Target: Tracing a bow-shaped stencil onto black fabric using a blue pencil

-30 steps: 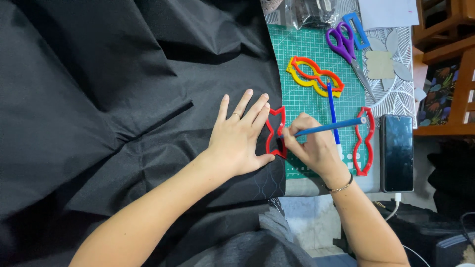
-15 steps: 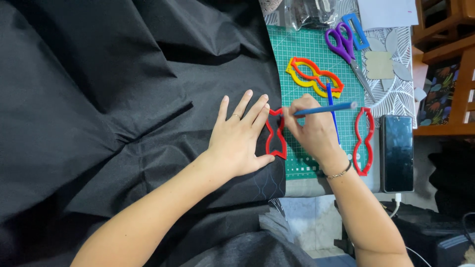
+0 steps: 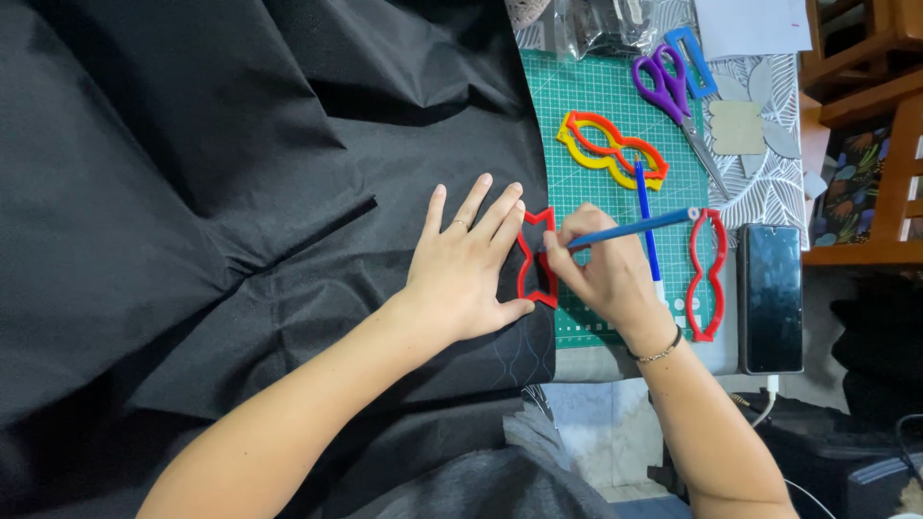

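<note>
Black fabric (image 3: 212,173) covers the left of the work surface in loose folds. The left hand (image 3: 466,269) lies open and flat on it, fingers spread, pinning a red bow-shaped template (image 3: 536,258) at the cloth's edge. The right hand (image 3: 606,274) is closed around a blue pencil (image 3: 635,228), tip at the template. Beyond: green cutting mat (image 3: 586,96), purple scissors (image 3: 673,96), dark phone (image 3: 769,298), wooden furniture (image 3: 865,144)
</note>
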